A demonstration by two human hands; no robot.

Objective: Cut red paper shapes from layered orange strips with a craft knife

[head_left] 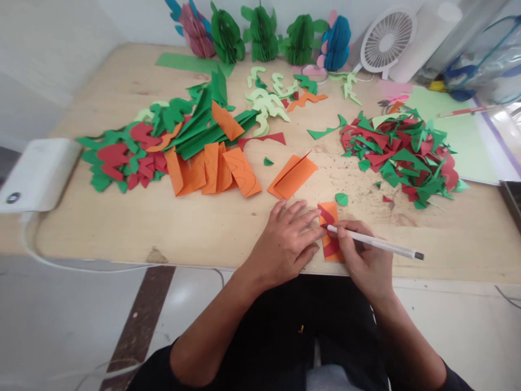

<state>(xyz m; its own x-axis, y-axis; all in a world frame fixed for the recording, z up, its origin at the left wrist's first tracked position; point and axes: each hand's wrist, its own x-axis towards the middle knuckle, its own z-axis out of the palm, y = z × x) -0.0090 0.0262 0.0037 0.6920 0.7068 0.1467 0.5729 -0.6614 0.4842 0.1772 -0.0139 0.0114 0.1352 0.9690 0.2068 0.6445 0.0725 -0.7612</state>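
The right hand (pixel 364 258) was closed around a white pen (pixel 376 243), its tip at a red paper cut-out (pixel 332 248) that lay on an orange paper piece (pixel 333 209) close to the table's (pixel 195 231) near edge. The left hand (pixel 287 241) lay palm down with its fingers loosely spread and gripped nothing; its fingertips reached the left side of the orange piece, though whether they pressed on the red cut-out could not be told.

Just beyond the left hand, toward the far edge, lay a folded orange sheet (pixel 291 176). More orange pieces (pixel 195 174), one with curved lines drawn on it, lay to its left, touching the green and red cut shapes (pixel 116 155) heaped toward the left edge. A pile of red and green scraps (pixel 407 157) sat toward the right edge. Folded-paper figures (pixel 262 33) and a white fan (pixel 388 41) stood along the far edge.
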